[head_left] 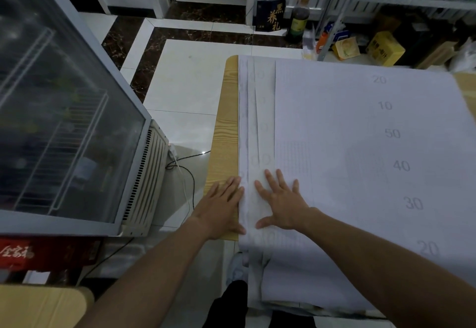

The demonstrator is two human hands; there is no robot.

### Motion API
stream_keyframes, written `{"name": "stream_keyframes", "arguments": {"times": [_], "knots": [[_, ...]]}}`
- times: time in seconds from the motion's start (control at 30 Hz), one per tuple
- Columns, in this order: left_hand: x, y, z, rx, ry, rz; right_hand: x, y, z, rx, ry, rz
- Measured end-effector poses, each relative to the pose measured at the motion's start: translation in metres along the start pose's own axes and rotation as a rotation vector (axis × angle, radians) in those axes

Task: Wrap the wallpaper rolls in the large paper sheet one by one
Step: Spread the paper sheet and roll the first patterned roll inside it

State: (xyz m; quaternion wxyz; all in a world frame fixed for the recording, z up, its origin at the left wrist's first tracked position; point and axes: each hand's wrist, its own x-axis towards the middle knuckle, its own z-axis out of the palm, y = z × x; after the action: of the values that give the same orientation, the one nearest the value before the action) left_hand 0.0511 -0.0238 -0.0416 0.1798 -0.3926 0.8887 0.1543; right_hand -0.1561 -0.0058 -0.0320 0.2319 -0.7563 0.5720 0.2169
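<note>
Pale wood worktop (224,127): covered for most of its width by the large paper sheet (347,127); a bare strip is left along the sheet's left edge.
Large paper sheet: white with a fine grid, hung over the near edge of the worktop.
Wallpaper rolls (257,121): not seen directly; judged to be wrapped inside the long folded band along the left side of the sheet.
Left hand (222,206): laid flat with fingers spread on the bare wood, touching the sheet's left edge; nothing is gripped.
Right hand (280,201): pressed flat with fingers spread on the folded band; nothing is gripped.
Risk: the folds may spring open if pressure is lifted before they are secured. The band may also be pushed off the worktop, since it lies close to the left edge.
Sheet print: 20, 10, 50, 40, 30, 20 are read down the sheet's right part.
Dark box (270,16): beyond the sheet, gold characters 黑养礼.
Red carton (18,251): left of the sheet, 全家福.
</note>
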Motion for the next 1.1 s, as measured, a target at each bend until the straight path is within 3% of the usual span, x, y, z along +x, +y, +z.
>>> {"name": "stream_keyframes", "arguments": {"times": [1.1], "knots": [[0.0,-0.004,-0.005,-0.059,-0.056,0.019,0.004,-0.015,0.002,-0.033,0.041,-0.057]]}}
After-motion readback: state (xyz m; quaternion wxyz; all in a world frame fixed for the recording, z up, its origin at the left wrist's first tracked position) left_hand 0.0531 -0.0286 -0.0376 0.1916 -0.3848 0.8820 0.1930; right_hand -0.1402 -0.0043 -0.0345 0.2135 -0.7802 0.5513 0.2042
